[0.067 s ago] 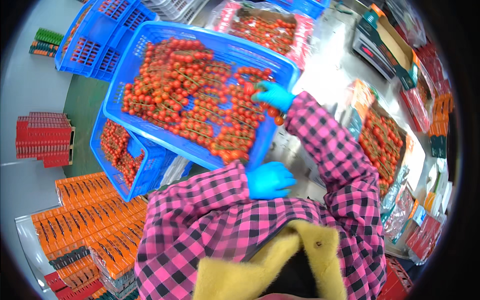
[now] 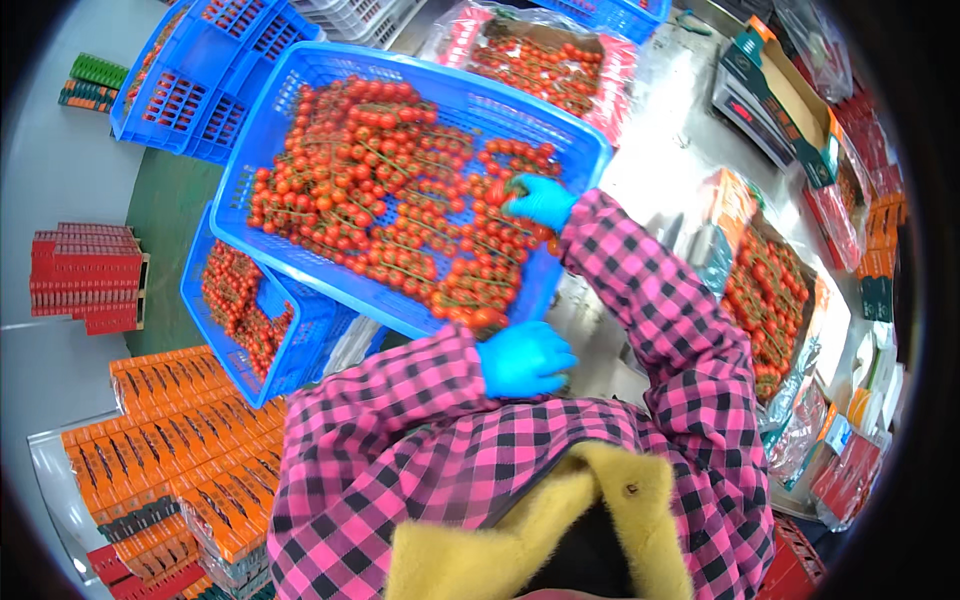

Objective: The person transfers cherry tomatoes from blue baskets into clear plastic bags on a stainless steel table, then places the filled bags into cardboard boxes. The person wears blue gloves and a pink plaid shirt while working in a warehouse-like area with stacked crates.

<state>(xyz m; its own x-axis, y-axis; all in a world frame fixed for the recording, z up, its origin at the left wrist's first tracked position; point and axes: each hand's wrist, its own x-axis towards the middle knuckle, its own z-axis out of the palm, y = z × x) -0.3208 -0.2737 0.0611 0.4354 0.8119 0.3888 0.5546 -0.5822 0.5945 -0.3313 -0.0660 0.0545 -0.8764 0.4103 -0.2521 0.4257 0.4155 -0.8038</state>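
A large blue plastic crate (image 2: pixel 345 300) stands tilted before me, holding many vine bunches of red cherry tomatoes (image 2: pixel 345 150). At its right side, my right hand (image 2: pixel 541 203) in a blue glove is closed on a bunch of cherry tomatoes (image 2: pixel 503 192), just over the other bunches; the glove hides part of it. My left hand (image 2: pixel 526 360), gloved alike, is just outside the crate's near corner, close to my body. Its fingers point right, loosely bent and slightly apart, with nothing visible in them.
To the right, an open carton of tomatoes (image 2: pixel 765 300) sits on the metal table (image 2: pixel 665 120). A scale (image 2: pixel 748 115) bears an empty carton. Beyond the crate is another tomato carton (image 2: pixel 540 65). Blue crates (image 2: pixel 235 360) and stacked orange cartons (image 2: pixel 170 430) stand left.
My right hand has shifted slightly left and down over the crate with the bunch. My left hand has moved a little left.
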